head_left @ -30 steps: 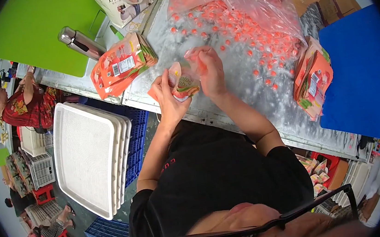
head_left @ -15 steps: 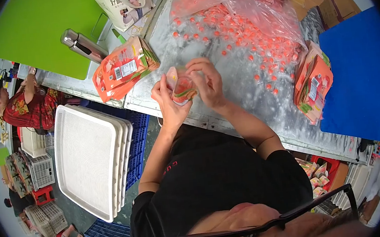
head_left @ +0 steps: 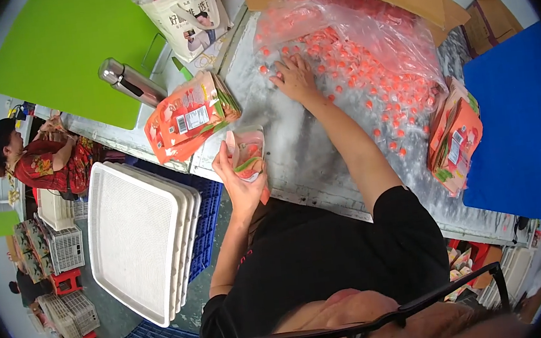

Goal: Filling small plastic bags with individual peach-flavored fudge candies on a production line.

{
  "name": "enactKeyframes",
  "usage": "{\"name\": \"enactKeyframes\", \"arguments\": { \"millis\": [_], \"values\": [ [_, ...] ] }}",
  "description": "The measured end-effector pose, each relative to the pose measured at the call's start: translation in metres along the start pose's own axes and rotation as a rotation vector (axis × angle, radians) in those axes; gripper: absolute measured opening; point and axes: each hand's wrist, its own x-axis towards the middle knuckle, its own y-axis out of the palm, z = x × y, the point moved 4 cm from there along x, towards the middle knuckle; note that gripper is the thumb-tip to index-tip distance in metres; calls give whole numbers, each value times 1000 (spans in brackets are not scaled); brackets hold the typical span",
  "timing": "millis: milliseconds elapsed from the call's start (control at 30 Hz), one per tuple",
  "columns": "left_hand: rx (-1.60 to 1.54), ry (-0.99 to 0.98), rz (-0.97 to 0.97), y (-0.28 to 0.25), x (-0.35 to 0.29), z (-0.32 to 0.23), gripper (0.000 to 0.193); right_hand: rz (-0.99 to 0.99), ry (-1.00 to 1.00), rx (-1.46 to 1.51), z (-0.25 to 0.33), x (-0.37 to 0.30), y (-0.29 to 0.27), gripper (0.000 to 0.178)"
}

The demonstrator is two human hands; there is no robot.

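Note:
My left hand point(head_left: 239, 184) is closed around the lower part of a small printed pouch point(head_left: 253, 150), held near the table's front edge with its mouth spread apart. Reddish contents show through that mouth. My right hand point(head_left: 297, 79) reaches out over the table, palm down and fingers spread, at the near-left edge of many small orange-red wrapped pieces point(head_left: 345, 55). Its fingertips are among the pieces; whether one is under them I cannot tell. The pieces spill from a large clear plastic bag point(head_left: 395, 34). Left of the pouch lies a pile of flat orange-red pouches point(head_left: 189, 115).
Another pouch pile point(head_left: 455, 139) lies at right by a blue panel point(head_left: 516, 123). A steel flask point(head_left: 129, 81) and a tote bag point(head_left: 189, 19) stand at the back left. Stacked white trays point(head_left: 136, 242) sit left of me. A co-worker point(head_left: 45, 153) is at far left.
My right hand has left the pouch and moved away from me to the loose pieces. The left hand has kept the pouch, now lower and nearer my body.

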Motion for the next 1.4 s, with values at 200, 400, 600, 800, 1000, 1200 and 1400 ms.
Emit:
{"name": "enactKeyframes", "arguments": {
  "millis": [200, 400, 600, 800, 1000, 1200, 1400],
  "values": [
    [-32, -2, 38, 4, 3, 0, 99, 37, -94, 127, 9, -71, -25, 50],
    [-55, 8, 63, 4, 1, -3, 99, 62, 337, 1028, -39, -133, -37, 41],
    [-114, -6, 53, 1, -4, 2, 99, -117, 443, 1208, -55, -153, -76, 37],
    [-107, 12, 69, 0, -5, -3, 99, -155, 86, 208, -56, -137, -78, 36],
    [-107, 7, 25, -6, -6, 2, 98, -82, 51, 335, -41, -156, -83, 37],
    [-154, -6, 32, -5, -4, 2, 98, -95, 29, 613, -31, -158, -93, 46],
    [-124, 21, 22, -3, -5, 2, 98, 105, -266, 225, 49, -148, -87, 68]
  ]
}}
